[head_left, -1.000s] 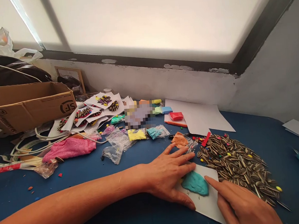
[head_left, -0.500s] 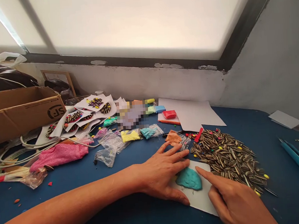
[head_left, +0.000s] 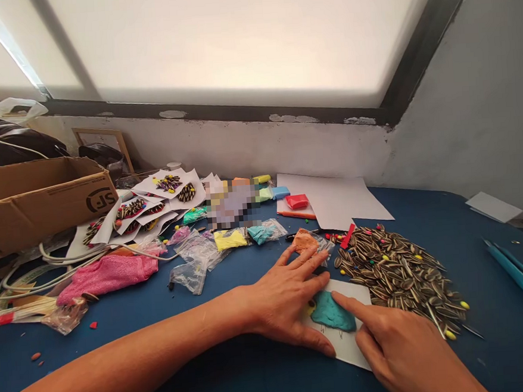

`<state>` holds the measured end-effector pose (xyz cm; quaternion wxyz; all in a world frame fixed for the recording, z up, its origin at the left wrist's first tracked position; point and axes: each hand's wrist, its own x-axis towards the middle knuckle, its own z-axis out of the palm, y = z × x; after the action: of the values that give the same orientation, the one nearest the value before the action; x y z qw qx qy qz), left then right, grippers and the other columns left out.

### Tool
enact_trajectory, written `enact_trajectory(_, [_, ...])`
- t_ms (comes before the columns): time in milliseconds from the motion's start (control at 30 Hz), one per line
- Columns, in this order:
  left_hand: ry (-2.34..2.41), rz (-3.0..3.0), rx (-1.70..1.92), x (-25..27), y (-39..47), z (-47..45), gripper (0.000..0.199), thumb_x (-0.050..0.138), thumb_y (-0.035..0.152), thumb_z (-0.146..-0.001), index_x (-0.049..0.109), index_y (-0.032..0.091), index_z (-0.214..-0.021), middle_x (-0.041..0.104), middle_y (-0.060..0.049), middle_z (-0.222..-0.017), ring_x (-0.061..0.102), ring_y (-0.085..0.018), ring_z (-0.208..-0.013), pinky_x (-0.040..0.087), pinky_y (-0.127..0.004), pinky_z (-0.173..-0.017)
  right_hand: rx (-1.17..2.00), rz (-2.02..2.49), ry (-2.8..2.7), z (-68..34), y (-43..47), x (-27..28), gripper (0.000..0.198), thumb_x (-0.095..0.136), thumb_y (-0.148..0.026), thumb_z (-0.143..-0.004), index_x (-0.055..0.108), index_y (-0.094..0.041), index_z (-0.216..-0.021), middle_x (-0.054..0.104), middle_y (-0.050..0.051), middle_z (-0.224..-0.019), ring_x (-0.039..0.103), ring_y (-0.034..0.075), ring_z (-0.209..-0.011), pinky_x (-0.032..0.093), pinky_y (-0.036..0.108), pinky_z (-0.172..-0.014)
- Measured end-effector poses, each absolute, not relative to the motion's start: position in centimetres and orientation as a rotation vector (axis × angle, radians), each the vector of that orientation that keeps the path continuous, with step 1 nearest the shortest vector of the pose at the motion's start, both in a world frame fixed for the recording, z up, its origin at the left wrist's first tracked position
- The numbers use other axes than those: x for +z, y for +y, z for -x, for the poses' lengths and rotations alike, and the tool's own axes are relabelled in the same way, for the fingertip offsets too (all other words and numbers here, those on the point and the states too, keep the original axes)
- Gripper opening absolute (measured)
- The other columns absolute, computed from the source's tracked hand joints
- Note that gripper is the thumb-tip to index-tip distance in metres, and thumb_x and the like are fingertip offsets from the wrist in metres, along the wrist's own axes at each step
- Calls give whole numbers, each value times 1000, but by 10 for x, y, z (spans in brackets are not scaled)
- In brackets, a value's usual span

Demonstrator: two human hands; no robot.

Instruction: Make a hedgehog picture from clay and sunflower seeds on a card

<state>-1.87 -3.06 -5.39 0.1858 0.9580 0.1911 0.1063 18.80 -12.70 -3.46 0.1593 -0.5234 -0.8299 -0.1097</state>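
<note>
A flattened piece of teal modelling clay [head_left: 335,312] lies on a small white card [head_left: 350,350] with short pencil strokes below the clay. Spread across the card's left side is my left hand [head_left: 289,304], its fingers apart and its thumb along the lower edge. A bit of yellow clay [head_left: 311,306] shows beside the teal, partly hidden by that hand. My right hand [head_left: 401,344] touches the teal clay's upper right edge with its outstretched index finger; its other fingers are curled and hold nothing visible.
A heap of striped sunflower seeds [head_left: 401,276] lies right of the card, with teal tweezers [head_left: 520,276] farther right. Behind are bagged orange clay [head_left: 304,241], yellow clay [head_left: 230,240] and paper sheets [head_left: 346,199]. At left are a pink cloth [head_left: 110,273] and cardboard box [head_left: 42,202].
My right index fingertip has moved left, from the card beside the teal clay onto the clay's upper edge. My left hand stays spread on the card. The view has shifted slightly.
</note>
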Motion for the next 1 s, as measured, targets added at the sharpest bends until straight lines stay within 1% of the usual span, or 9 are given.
enact_trajectory(133, [534, -2704, 299, -53, -31, 19, 103, 62, 81, -78, 45, 9, -150, 13, -21, -167, 5, -30, -158, -3, -51, -126, -284, 1553, -2340, -186, -127, -37, 52, 39, -8, -80, 78, -19, -112, 67, -4, -49, 65, 16, -38, 44, 25, -38])
enact_trajectory(267, [544, -2686, 296, -53, -30, 18, 103, 61, 83, -77, 47, 10, -149, 12, -21, -167, 3, -31, -157, -2, -53, -126, -268, 1588, -2376, -184, -129, -39, 56, 40, -8, -78, 77, -23, -116, 69, -2, -53, 67, 17, -41, 43, 25, -40])
enact_trajectory(367, [541, -2677, 300, -53, -30, 18, 104, 61, 84, -76, 48, 11, -148, 10, -20, -167, 2, -33, -157, -1, -54, -126, -281, 1611, -2382, -184, -131, -42, 55, 42, -8, -79, 77, -25, -118, 72, -2, -58, 68, 17, -45, 43, 25, -42])
enact_trajectory(567, [543, -2682, 296, -55, -29, 19, 102, 62, 84, -76, 49, 12, -148, 10, -19, -167, 5, -34, -157, -1, -53, -126, -366, 1547, -2448, -186, -138, -49, 55, 40, -6, -81, 74, -22, -122, 68, -2, -58, 68, 17, -47, 44, 26, -47])
enact_trajectory(733, [532, -2701, 291, -55, -29, 18, 100, 62, 83, -76, 51, 12, -145, 14, -20, -167, 9, -38, -156, 1, -54, -127, -406, 1573, -2416, -189, -145, -49, 55, 43, -7, -83, 68, -21, -129, 69, -2, -63, 67, 16, -50, 42, 26, -48])
enact_trajectory(867, [538, -2706, 308, -56, -30, 19, 102, 63, 83, -75, 49, 14, -148, 13, -19, -167, 9, -39, -156, 3, -56, -126, -392, 1592, -2459, -189, -150, -50, 54, 45, -6, -82, 69, -22, -127, 68, -3, -60, 65, 15, -47, 40, 25, -47])
enact_trajectory(1000, [500, -2728, 316, -56, -31, 20, 91, 63, 79, -79, 53, 17, -145, 20, -16, -167, 14, -41, -155, 2, -58, -126, -368, 1601, -2441, -188, -152, -48, 53, 45, -7, -83, 69, -22, -128, 69, -2, -62, 67, 16, -49, 42, 25, -49])
